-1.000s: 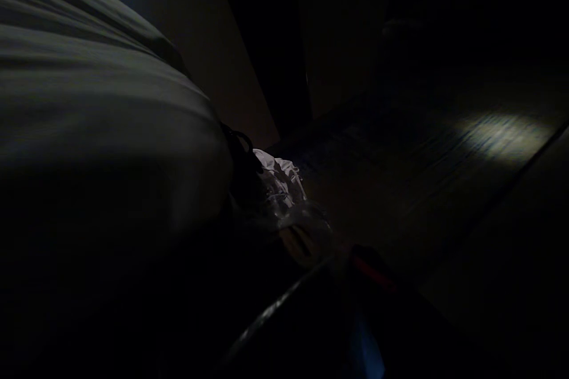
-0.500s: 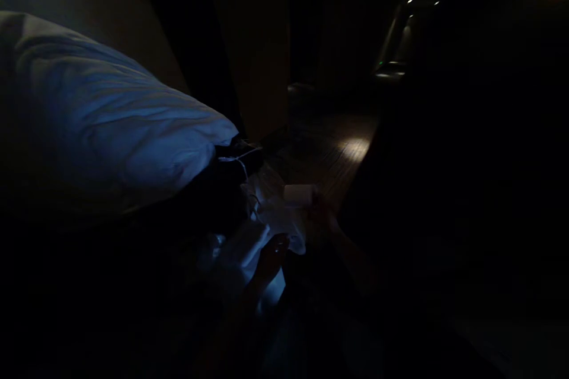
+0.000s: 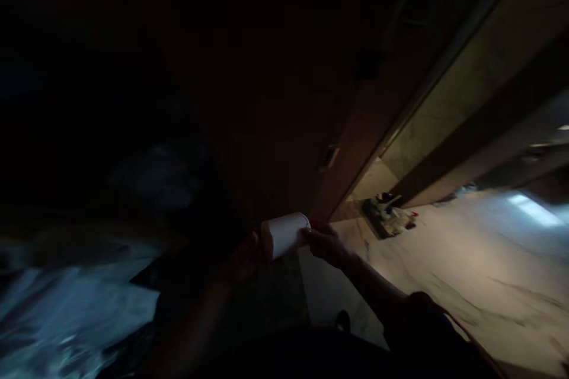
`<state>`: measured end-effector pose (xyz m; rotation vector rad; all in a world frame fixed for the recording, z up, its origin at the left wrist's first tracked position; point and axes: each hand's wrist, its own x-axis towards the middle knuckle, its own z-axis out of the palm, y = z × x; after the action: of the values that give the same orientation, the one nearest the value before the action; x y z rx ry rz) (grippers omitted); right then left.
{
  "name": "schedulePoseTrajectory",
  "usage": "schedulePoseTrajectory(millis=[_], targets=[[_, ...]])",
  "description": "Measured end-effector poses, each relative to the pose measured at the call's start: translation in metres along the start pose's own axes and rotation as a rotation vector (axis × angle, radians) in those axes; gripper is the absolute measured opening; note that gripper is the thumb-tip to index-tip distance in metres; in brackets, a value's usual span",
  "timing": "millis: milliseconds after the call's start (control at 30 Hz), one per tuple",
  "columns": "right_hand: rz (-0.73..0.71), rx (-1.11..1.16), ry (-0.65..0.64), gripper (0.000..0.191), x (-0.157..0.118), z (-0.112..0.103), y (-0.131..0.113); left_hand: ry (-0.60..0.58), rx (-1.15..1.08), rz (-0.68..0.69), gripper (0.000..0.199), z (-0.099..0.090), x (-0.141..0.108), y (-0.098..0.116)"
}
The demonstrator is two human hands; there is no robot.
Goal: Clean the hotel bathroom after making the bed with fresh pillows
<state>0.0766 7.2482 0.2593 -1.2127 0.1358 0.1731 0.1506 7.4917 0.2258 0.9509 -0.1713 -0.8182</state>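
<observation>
Between the left hand [image 3: 242,257] and right hand [image 3: 326,244], a white cylinder [image 3: 284,235] sits.

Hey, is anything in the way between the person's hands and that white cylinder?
Nothing visible is in the way. The left hand and the right hand each touch the white cylinder directly, one at either end, with nothing showing between them and it.
</observation>
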Motion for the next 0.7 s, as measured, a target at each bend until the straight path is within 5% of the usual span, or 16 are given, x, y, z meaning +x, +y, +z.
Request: schedulePoseTrajectory(millis=[200, 300, 400, 533, 700], targets=[[0.001, -0.289, -0.046, 0.051, -0.091, -0.238, -0.104, -0.373, 0.005, -0.475, 0.097, 0.197, 0.197, -0.107], [-0.138, -0.303, 0.232, 0.05, -0.107, -0.327, -0.127, -0.36, -0.03, -0.54, 0.092, 0.274, 0.28, -0.152], [-0.301, -0.236, 0.587, 0.045, -0.097, -0.393, -0.127, -0.244, -0.048, -0.471, 0.081, 0.321, 0.354, -0.178], [-0.336, -0.153, 0.766, 0.05, -0.061, -0.458, -0.134, -0.279, 0.067, -0.443, 0.08, 0.36, 0.447, -0.192], [-0.298, -0.025, 0.919, 0.057, -0.019, -0.543, -0.181, -0.397, 0.225, -0.316, 0.089, 0.412, 0.557, -0.188]])
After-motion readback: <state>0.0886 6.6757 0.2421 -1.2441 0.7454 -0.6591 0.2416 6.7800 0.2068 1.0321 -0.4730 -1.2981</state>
